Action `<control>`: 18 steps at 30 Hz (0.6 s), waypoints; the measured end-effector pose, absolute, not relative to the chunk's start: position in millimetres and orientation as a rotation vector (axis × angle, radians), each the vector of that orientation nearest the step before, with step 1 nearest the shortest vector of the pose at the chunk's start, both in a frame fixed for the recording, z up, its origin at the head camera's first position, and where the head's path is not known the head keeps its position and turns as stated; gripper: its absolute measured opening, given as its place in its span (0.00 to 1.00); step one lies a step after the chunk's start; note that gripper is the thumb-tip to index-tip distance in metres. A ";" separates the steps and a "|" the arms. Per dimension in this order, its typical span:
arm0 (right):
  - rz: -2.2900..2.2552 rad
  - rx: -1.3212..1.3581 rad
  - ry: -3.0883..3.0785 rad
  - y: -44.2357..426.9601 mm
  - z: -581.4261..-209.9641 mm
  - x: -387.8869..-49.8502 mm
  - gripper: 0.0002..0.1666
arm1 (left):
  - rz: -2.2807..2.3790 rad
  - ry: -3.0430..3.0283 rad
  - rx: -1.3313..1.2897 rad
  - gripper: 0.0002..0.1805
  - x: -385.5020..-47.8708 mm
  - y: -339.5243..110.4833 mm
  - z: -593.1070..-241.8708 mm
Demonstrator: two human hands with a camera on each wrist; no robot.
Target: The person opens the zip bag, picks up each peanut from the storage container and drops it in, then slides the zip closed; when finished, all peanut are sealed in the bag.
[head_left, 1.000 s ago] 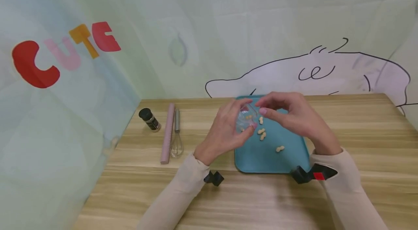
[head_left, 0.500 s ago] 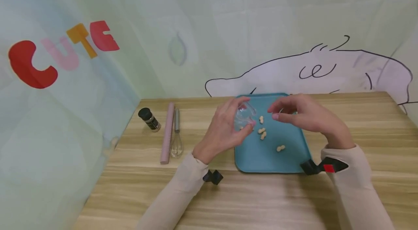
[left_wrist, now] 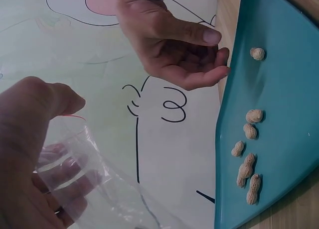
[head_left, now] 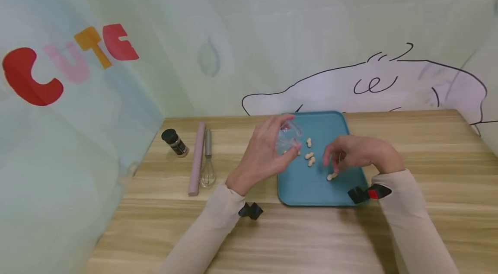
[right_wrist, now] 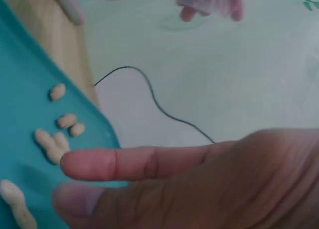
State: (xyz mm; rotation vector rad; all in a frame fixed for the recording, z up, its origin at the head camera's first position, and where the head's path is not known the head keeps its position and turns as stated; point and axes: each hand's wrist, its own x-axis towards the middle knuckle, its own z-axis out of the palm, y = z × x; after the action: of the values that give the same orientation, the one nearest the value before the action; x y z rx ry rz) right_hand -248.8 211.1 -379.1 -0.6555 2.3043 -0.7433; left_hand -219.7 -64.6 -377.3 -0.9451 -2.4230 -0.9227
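Printed backdrop (head_left: 233, 27) behind a wood-grain table (head_left: 303, 239). From my remote post I take the teal tray (head_left: 307, 189) as the dial. Left hand (head_left: 264, 148) at nine o'clock grips a clear plastic bag (head_left: 287, 138). Right hand (head_left: 359, 153) at three, thumb and forefinger parted, tips just beside a lone peanut (head_left: 330, 177) at five; contact unclear. Other peanuts (head_left: 311, 161) lie between nine and eleven.

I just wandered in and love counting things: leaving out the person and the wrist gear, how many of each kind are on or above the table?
Peanuts: 6
Plastic bag: 1
Tray: 1
Whisk: 1
Pink rod: 1
Jar: 1
Total: 11
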 end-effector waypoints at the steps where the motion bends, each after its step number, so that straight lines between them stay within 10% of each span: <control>1: -0.720 -0.638 2.314 209.7 -381.6 -249.3 0.11 | -0.921 -2.430 -0.944 0.33 -219.6 -65.4 -377.4; 18: -0.555 -0.487 2.364 196.3 -409.4 -253.1 0.11 | -0.918 -2.434 -0.946 0.34 -219.1 -65.9 -378.0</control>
State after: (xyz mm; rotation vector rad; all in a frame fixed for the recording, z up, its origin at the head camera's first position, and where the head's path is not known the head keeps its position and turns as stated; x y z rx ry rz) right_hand -253.1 196.3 -409.4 -0.4869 2.3642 -0.5552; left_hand -219.1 -65.9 -378.0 -0.9462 -2.4339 -0.9175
